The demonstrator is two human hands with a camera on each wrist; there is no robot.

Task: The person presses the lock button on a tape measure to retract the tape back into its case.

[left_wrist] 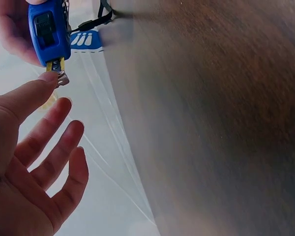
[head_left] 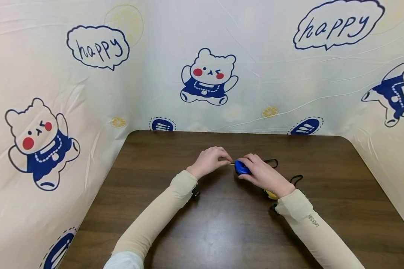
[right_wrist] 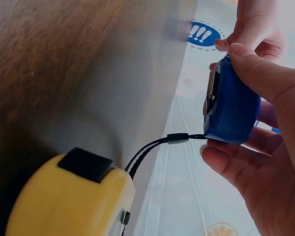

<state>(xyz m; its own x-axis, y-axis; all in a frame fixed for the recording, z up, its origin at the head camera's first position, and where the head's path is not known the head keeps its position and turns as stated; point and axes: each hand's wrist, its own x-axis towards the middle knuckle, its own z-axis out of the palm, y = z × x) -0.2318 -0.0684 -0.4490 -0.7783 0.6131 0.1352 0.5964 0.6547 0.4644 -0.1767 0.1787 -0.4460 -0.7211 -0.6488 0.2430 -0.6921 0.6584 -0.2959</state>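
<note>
A blue tape measure point(head_left: 241, 168) is held above the table by my right hand point(head_left: 260, 172), thumb on one side and fingers on the other. A short bit of yellow blade point(left_wrist: 55, 65) with a metal end hook point(left_wrist: 62, 78) sticks out of its case. At that blade end my left hand point(head_left: 211, 160) pinches with the thumb, while its other visible fingers are spread apart below. Whichever finger backs the thumb is hidden. From the case hangs a black wrist strap point(right_wrist: 177, 138). A yellow tape measure point(right_wrist: 73, 196) lies near my right wrist, largely covered in the head view.
The brown wooden table point(head_left: 222, 231) has rounded far corners. A pale curtain point(head_left: 256, 82) printed with cartoon bears surrounds it at the back and sides. A black strap loop point(head_left: 297, 180) rises beside my right wrist.
</note>
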